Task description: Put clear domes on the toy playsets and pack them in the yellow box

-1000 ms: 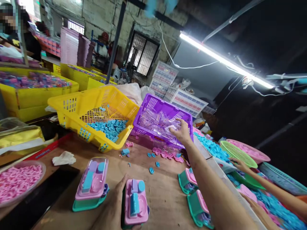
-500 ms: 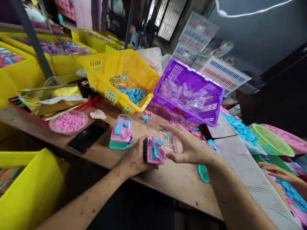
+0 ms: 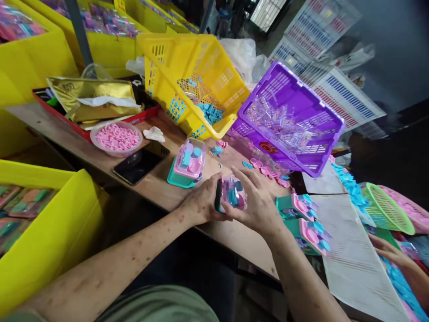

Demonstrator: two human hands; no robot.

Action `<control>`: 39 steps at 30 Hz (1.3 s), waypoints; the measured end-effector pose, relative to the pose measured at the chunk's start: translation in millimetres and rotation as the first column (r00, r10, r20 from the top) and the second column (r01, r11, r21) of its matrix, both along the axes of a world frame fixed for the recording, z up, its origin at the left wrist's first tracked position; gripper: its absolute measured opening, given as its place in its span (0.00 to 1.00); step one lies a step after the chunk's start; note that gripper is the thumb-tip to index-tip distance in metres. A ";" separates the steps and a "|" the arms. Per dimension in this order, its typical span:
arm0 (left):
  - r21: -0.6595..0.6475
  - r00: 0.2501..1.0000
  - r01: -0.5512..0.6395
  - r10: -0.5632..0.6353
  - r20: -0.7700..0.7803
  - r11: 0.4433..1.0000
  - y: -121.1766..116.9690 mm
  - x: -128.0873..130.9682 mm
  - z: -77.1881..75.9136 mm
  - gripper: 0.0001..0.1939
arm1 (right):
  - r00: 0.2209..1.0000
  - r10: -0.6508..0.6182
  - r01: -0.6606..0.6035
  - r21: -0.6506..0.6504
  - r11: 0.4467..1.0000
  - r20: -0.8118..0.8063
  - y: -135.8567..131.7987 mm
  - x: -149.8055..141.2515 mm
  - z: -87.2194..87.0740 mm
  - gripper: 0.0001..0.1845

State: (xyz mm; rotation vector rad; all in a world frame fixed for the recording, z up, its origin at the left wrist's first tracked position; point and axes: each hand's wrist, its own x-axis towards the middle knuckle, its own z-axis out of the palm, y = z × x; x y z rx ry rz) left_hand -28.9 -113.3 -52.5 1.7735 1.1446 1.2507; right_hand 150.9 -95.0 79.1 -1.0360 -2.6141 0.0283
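Between my hands is a small toy box with pink and blue parts under a clear cover. My left hand wraps round its teal base from the left. On the other side, my right hand grips the clear cover, fingers over the top and thumb at the near edge. A matching toy box, teal below and pink above with a clear lid, stands on the table just left of my hands. To the right lie two teal-and-pink toy boxes without covers, blue pieces on top.
A yellow basket with blue pieces and a purple basket with clear packets stand behind. A bowl of pink pieces and a phone lie left. At the right edge, another person's hand is near blue pieces.
The clear cover, held apart from the toy box earlier, now sits over its pink and blue parts. My right hand has closed in on it. The view has tilted downward.
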 end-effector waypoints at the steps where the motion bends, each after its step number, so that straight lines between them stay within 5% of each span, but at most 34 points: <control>1: -0.010 1.000 0.013 -0.013 0.007 1.000 -0.6 -0.8 2.4 0.69 | 1.000 0.007 -0.007 0.013 1.000 0.004 0.7 0.4 0.5 0.48; 15: -0.011 0.999 0.031 -0.031 0.007 0.999 -2.8 -3.6 11.8 0.71 | 0.999 0.029 -0.030 0.055 0.998 0.021 6.1 1.7 13.9 0.29; 28: 0.136 0.999 -0.015 0.019 -0.028 0.991 -1.9 1.5 2.1 0.67 | 0.996 0.086 -0.091 0.161 0.983 0.036 -4.3 -10.1 16.4 0.30; 39: 0.138 0.996 -0.031 0.042 -0.076 0.990 3.9 2.2 5.6 0.62 | 0.992 0.084 -0.092 0.090 0.992 0.091 2.7 -18.1 23.4 0.27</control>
